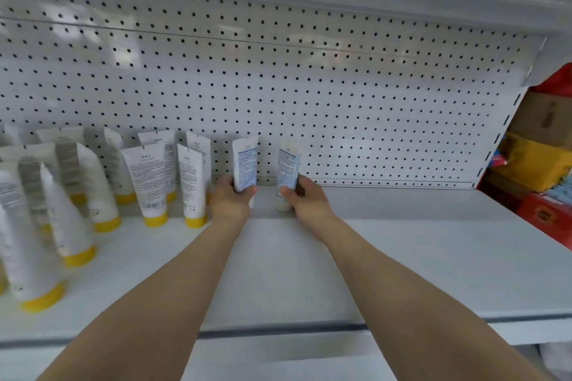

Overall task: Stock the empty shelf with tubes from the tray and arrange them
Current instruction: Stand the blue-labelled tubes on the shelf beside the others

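Each hand, left hand (229, 202) and right hand (305, 199), grips one light, soft white plastic blue-printed tube (245, 161) near its stiffer cap end.

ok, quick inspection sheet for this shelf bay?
Surface: white shelf, stocked only on its left part.
Job's things: yellow-capped tubes standing cap-down at left; tray not in view.
Clutter: nothing seen.
Grippers: left hand grips left tube, right hand grips right tube, both tubes upright at the shelf's rear.
Cables: nothing seen.
Surroundings: pegboard behind; cardboard boxes stacked at right.
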